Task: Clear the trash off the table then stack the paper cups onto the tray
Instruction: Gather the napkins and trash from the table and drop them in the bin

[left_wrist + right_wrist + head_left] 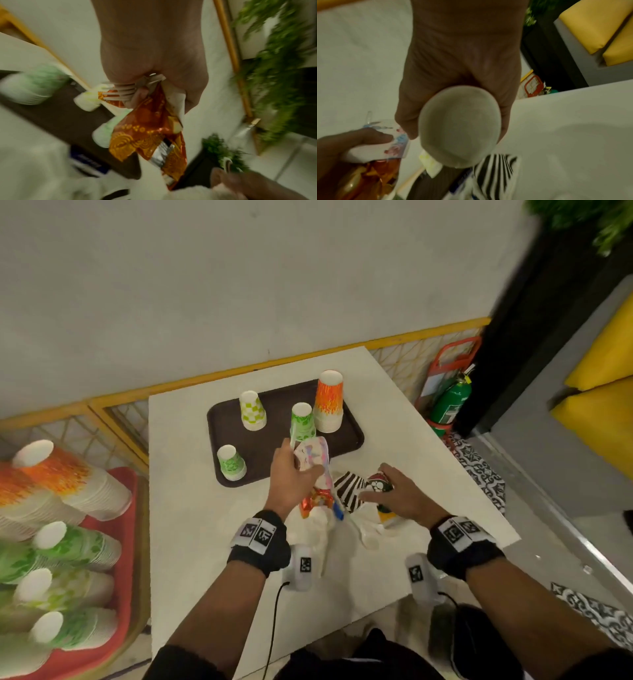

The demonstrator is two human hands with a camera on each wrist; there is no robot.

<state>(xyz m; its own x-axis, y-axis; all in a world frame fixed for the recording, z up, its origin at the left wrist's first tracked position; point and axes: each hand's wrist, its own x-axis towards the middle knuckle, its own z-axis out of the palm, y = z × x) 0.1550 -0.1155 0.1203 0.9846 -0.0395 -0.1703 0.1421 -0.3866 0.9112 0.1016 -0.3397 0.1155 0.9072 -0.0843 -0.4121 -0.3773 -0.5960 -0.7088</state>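
On the white table (pixel 191 508), my left hand (pixel 291 470) grips a bundle of trash: a pink-patterned white cup (pixel 313 455), an orange-red foil wrapper (pixel 147 136) and a plastic fork (pixel 120 93). Just to its right, my right hand (pixel 385 489) curls round a red-and-black patterned cup (pixel 378 484), whose round pale end (pixel 460 129) faces the right wrist camera. Zebra-striped paper (pixel 349 487) lies between the hands. The brown tray (pixel 274 446) behind holds upside-down cups: an orange stack (pixel 328 402), two green ones (pixel 303 422) (pixel 232 462) and a yellow-green checked one (pixel 252 410).
Crumpled white napkins (pixel 313 534) and a blue scrap (pixel 338 512) lie on the table near my wrists. A red tray (pixel 116 594) with several cup stacks lying on it sits to the left. A green fire extinguisher (pixel 450 402) stands beyond the table's right edge.
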